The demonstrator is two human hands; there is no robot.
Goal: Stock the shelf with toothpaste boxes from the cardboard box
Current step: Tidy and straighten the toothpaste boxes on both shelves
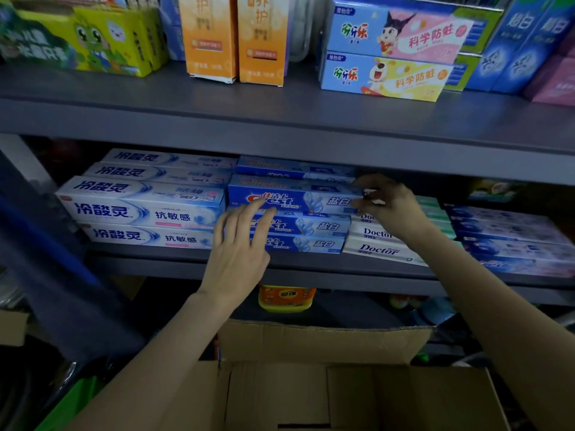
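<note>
While the top Crest box (295, 199) sits on the blue stack on the middle shelf (311, 269), both hands are at it: the right hand (384, 202) pinches its right end with curled fingers, and the left hand (241, 244) lies with straight, spread fingers against the stack's front, just below that box's left end. The box looks nearly seated, so I judge the step to be squaring it up with the two Crest boxes beneath.

A carton like this should be light and stiff along its length, though its thin card walls would dent under a hard squeeze, and the glossy print may slide under dry fingers. The short ends, where the flaps double the card, seem the safest places to hold, one hand at each end.

Left of the Crest box, touching it, stands a stack of white boxes with blue lettering (143, 209); right of it lie white Doctor boxes (378, 244), and beyond those more blue cartons (510, 237). Below the Crest box and nearer the camera, the cardboard box (326, 346) stands open with its flaps up; what shows of its inside is bare card, and whether any toothpaste remains deeper down I cannot tell.
</note>
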